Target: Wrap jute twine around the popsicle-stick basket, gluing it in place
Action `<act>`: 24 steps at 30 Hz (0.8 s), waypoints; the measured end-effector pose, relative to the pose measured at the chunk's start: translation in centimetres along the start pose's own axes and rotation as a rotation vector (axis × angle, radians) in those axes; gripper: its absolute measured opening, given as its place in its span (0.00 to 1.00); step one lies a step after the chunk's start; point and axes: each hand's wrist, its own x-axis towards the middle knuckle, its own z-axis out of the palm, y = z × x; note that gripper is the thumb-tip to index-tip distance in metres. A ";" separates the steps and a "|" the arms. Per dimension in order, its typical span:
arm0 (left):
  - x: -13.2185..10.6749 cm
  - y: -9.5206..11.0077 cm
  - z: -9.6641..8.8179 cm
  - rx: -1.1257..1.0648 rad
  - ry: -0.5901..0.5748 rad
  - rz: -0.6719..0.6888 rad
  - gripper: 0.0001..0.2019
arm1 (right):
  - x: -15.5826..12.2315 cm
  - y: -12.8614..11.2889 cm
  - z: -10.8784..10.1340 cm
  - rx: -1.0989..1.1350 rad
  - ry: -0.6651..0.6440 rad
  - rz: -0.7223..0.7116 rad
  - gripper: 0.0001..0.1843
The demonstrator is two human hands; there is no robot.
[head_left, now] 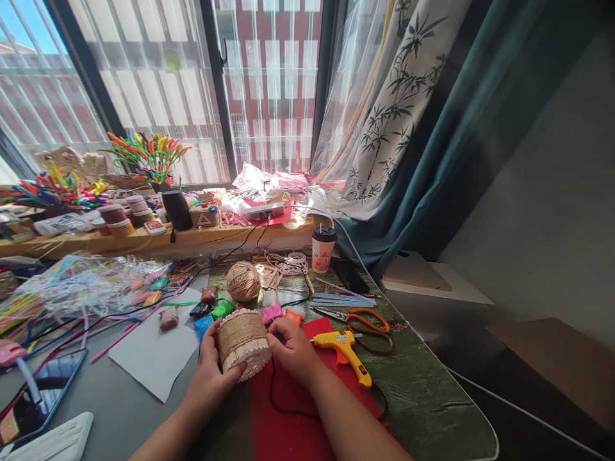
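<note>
A small round holder (243, 341) made of wooden sticks and wrapped in brown twine lies on its side between my hands. My left hand (210, 371) grips its left end with fingers curled round it. My right hand (289, 346) is closed against its right side, fingers pinched at the twine. A ball of twine (243, 281) sits just behind. A yellow glue gun (344, 349) lies on the red felt sheet (288, 416) right of my right hand.
Orange-handled scissors (365, 318), a paper cup (323, 249) and a dark phone (350, 276) lie on the green table cover. Coloured clay packets (221, 310), a white sheet (154, 349) and pipe cleaners (72, 288) spread to the left. The windowsill (144, 240) holds jars.
</note>
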 end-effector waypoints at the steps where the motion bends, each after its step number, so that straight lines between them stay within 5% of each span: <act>1: -0.2 -0.1 -0.2 0.036 -0.008 -0.008 0.44 | -0.1 0.0 0.1 0.010 -0.016 0.008 0.11; 5: 0.1 0.4 -2.0 0.226 -0.073 -0.032 0.43 | -0.2 0.1 0.6 0.069 -0.046 0.044 0.18; 9: 1.6 2.3 -3.8 0.377 -0.224 0.082 0.49 | -0.2 0.3 0.9 0.101 -0.036 0.067 0.23; 15: 3.3 5.1 -2.8 0.538 -0.332 0.277 0.52 | -0.3 0.1 0.7 0.066 -0.048 0.024 0.25; 24: 3.3 2.5 -2.5 0.328 -0.293 0.287 0.28 | 0.0 0.6 0.8 0.102 -0.024 0.071 0.27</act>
